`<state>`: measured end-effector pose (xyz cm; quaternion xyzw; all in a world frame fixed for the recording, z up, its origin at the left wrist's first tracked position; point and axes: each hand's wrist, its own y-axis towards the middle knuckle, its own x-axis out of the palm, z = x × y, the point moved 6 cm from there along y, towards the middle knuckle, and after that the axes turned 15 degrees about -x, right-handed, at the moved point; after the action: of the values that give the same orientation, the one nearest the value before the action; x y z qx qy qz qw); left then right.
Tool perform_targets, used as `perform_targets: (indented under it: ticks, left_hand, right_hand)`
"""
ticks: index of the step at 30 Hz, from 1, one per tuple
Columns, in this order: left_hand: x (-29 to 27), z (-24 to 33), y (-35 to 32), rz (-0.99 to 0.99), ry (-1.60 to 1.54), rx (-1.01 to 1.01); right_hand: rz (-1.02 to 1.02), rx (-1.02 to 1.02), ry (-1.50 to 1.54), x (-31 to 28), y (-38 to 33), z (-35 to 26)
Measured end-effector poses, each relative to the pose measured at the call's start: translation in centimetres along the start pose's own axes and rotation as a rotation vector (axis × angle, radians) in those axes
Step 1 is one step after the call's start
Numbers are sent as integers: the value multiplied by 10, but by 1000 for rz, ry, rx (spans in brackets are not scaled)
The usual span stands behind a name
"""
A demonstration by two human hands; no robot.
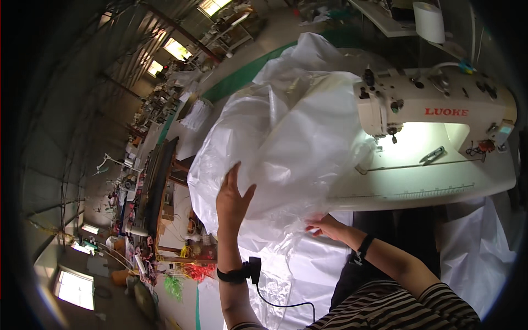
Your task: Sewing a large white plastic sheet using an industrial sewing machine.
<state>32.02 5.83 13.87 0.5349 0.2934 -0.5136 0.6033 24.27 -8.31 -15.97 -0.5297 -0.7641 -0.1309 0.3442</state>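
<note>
A big bundle of white translucent woven plastic sheet (286,137) lies heaped over the left end of a cream sewing machine table (434,187). My left hand (234,195) presses flat against the bundle's near side with fingers spread. My right hand (324,225) pinches the sheet's lower edge near the table's front. The cream sewing machine (440,104) stands to the right of the bundle, its needle area lit by a lamp. Both wrists carry black bands, and a cable hangs from the left one.
More white sheet (478,253) hangs below the table at right and spreads on the floor (286,275) at centre. A white thread cone (429,22) stands behind the machine. Small clippers (434,155) lie on the table. Cluttered workbenches (159,187) run along the left.
</note>
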Motion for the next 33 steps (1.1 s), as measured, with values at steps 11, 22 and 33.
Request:
perform_targets:
  ticks: [11,22,33]
  left_hand:
    - [163,-119,165,-237,396,-315]
    - [163,-195,105,-310,447,-493]
    - [-37,-241,-247,-520,-347,-1269]
  right_hand:
    - [-278,-47,-107,22,0,-13]
    - [-547,-335,-601,11,-1,20]
    - [-472,-98,-529,-48,-203,-69]
